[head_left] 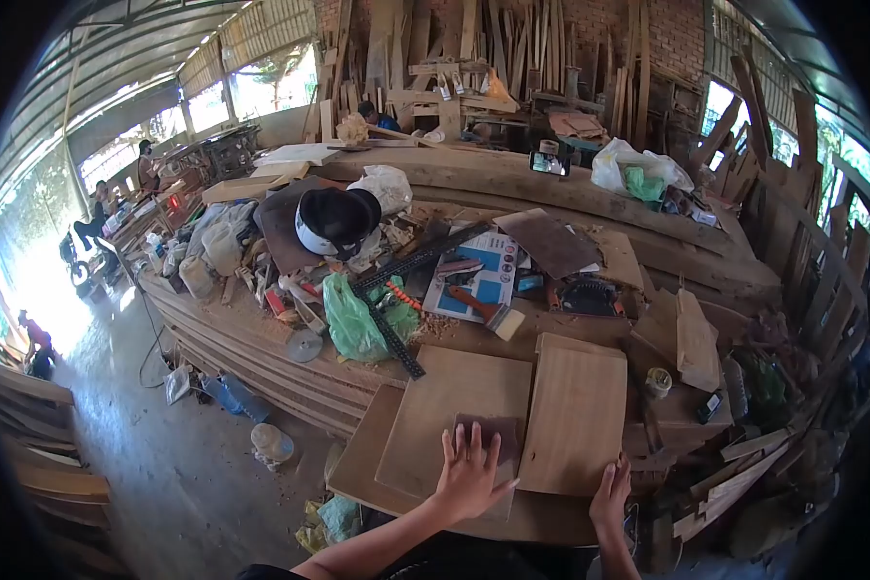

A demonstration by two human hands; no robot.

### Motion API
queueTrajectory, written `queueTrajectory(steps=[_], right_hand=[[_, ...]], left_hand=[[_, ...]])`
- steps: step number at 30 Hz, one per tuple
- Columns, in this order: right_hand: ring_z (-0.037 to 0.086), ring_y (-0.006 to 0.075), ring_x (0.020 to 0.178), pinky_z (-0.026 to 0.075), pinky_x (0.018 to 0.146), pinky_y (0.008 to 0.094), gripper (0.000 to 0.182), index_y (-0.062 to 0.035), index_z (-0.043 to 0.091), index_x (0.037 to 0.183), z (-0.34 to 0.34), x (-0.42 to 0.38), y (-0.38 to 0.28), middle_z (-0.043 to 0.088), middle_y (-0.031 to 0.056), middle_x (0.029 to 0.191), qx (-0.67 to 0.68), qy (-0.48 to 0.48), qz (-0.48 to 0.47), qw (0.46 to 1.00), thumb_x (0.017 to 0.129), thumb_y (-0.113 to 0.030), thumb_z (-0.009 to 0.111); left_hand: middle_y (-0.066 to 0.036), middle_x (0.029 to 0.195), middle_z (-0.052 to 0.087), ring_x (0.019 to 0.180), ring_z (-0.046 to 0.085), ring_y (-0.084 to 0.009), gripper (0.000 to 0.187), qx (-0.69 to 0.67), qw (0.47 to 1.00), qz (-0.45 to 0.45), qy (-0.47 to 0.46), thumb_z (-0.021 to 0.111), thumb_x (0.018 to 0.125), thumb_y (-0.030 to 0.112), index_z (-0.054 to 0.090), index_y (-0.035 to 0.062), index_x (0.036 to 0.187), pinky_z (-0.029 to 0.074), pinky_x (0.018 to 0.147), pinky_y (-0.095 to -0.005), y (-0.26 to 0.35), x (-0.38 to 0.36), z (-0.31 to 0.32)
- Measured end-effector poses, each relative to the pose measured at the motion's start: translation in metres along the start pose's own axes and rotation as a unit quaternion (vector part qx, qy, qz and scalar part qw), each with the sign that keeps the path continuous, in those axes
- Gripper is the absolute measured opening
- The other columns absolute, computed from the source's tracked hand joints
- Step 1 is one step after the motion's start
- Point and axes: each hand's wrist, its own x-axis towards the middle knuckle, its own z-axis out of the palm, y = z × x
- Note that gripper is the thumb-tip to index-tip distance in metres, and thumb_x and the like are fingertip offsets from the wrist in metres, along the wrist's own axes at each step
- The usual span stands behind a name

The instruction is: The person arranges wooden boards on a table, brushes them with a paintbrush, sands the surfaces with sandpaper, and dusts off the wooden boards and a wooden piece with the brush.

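My left hand lies flat with its fingers spread, pressing on a dark brown sanding sheet that rests on a square wooden panel. To the right, my right hand is at the lower right corner of a second wooden panel, its fingers close together against the edge. Part of that hand's grip is hidden by the camera angle. Both panels lie side by side on a larger board.
A brush, a black metal square, a green plastic bag and a cap lie beyond the panels. A glass jar and a hammer stand right. People sit in the background.
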Motion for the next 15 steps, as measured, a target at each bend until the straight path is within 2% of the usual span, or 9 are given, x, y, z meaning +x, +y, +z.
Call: queueTrajectory(steps=[3, 6, 9, 13, 15], right_hand=[[0.05, 0.0461, 0.132, 0.037, 0.113, 0.0482, 0.056, 0.0029, 0.042, 0.147, 0.005, 0.002, 0.008, 0.051, 0.0301, 0.144, 0.021, 0.028, -0.021, 0.999, 0.112, -0.04, 0.036], [0.047, 0.0452, 0.133, 0.035, 0.114, 0.049, 0.055, 0.0018, 0.042, 0.147, 0.006, -0.002, 0.004, 0.05, 0.0276, 0.143, 0.035, 0.043, -0.026, 0.998, 0.111, -0.04, 0.037], [0.04, 0.0474, 0.137, 0.028, 0.116, 0.0528, 0.061, 0.0046, 0.038, 0.149, -0.002, 0.001, 0.001, 0.041, 0.0306, 0.149, -0.051, 0.021, -0.073, 0.996, 0.11, -0.042, 0.038], [0.04, 0.0441, 0.138, 0.029, 0.116, 0.0514, 0.06, 0.0037, 0.041, 0.147, -0.017, 0.019, -0.04, 0.045, 0.0277, 0.146, -0.085, 0.1, -0.167, 0.977, 0.11, -0.043, 0.039], [0.042, 0.0419, 0.137, 0.031, 0.116, 0.0502, 0.061, 0.0044, 0.041, 0.146, -0.028, 0.031, -0.064, 0.046, 0.0265, 0.146, -0.018, 0.109, -0.191, 0.975, 0.11, -0.044, 0.038]], left_hand=[[-0.04, 0.16, 0.024, 0.145, 0.026, -0.0621, 0.089, -0.013, 1.0, 0.004, -0.015, 0.043, 0.1, 0.068, 0.034, 0.0017, 0.158, 0.009, 0.113, -0.0802, -0.006, 0.003, -0.004], [-0.039, 0.16, 0.025, 0.146, 0.027, -0.0607, 0.088, -0.054, 0.997, -0.004, 0.049, 0.043, 0.1, 0.067, 0.035, 0.0021, 0.158, 0.007, 0.113, -0.0803, -0.018, 0.026, 0.009], [-0.037, 0.16, 0.027, 0.147, 0.027, -0.0595, 0.086, -0.035, 0.997, -0.031, 0.064, 0.043, 0.101, 0.066, 0.036, 0.0023, 0.158, 0.007, 0.113, -0.0802, -0.025, 0.049, 0.016], [-0.039, 0.158, 0.029, 0.146, 0.029, -0.0598, 0.085, -0.027, 0.998, -0.038, 0.049, 0.048, 0.099, 0.064, 0.039, 0.002, 0.156, 0.008, 0.114, -0.0796, -0.014, 0.032, 0.003], [-0.039, 0.157, 0.03, 0.145, 0.03, -0.0596, 0.085, -0.025, 0.998, -0.027, 0.044, 0.051, 0.098, 0.064, 0.04, 0.002, 0.156, 0.01, 0.114, -0.0793, -0.009, 0.011, -0.006]])
